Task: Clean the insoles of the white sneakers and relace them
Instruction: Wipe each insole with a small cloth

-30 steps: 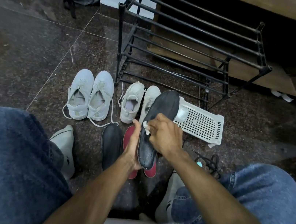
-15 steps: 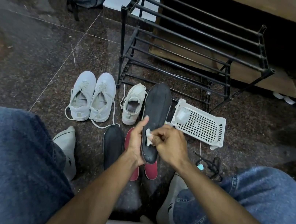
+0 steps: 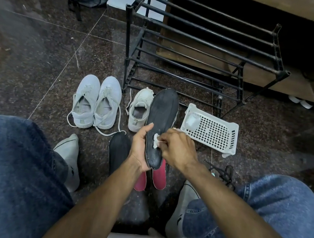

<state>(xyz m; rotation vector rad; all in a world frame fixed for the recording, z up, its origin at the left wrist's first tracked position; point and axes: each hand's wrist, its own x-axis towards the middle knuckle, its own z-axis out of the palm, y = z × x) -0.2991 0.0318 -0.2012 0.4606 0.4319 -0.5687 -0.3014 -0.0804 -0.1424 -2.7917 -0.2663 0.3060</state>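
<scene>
head view: the left hand grips the black insole upright at centre, while the right hand pinches a white wipe against its lower half. the cleaning step looks under way; next, the wipe likely needs to work toward the toe at 12 o'clock, and the white sneakers at 10 o'clock await relacing.

Three white sneakers are showing in front of the black shoe rack: a laced pair sitting left of its front corner and a single one just beside them. Two black insoles are lying about, one being held up and one resting on the floor. Two red insoles are lying beneath. One white basket is sitting at the rack's right. Two hands are working.
</scene>
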